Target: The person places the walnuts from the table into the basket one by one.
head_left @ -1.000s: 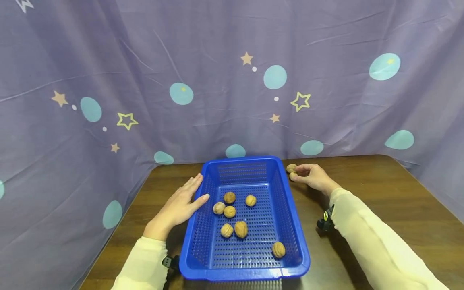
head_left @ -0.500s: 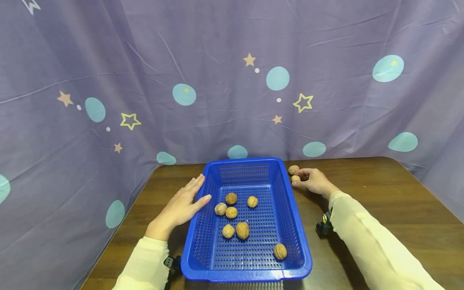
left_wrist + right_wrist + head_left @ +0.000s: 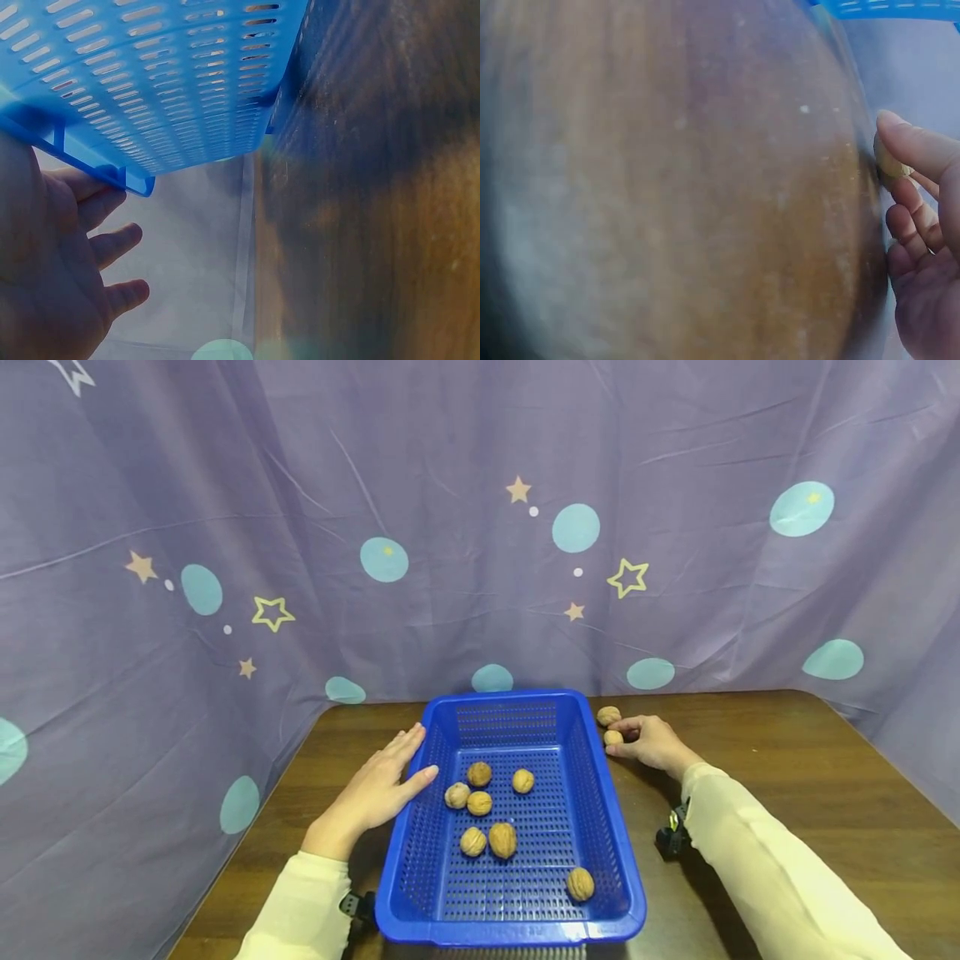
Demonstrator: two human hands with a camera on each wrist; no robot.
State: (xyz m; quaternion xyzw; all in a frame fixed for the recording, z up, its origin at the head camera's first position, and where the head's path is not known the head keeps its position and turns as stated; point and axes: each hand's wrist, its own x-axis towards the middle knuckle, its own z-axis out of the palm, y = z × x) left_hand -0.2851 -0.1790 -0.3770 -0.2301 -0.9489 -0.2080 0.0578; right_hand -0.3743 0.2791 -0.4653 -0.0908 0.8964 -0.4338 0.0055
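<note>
My left hand (image 3: pixel 375 787) lies with straight fingers on the left rim of a blue plastic basket (image 3: pixel 622 868); in the left wrist view its fingers (image 3: pixel 116 246) spread beside and under that rim. Outside the basket, by its far right corner, my right hand (image 3: pixel 654 745) pinches a walnut (image 3: pixel 612 738) between thumb and fingers. The right wrist view shows this walnut (image 3: pixel 889 161) partly hidden behind the thumb. Just beyond it, a second walnut (image 3: pixel 608 716) sits on the table. Several walnuts (image 3: pixel 502 841) lie scattered on the basket floor.
The brown wooden table (image 3: pixel 780 777) extends right of the basket, with a narrower strip on the left. A purple curtain (image 3: pixel 450 635) with stars and dots hangs behind the table's far edge. Each wrist wears a small black camera (image 3: pixel 671 837).
My right hand has drawn the pinched walnut slightly nearer, widening the gap to the walnut beyond it. The left hand stays on the basket rim. The head view has shifted a little.
</note>
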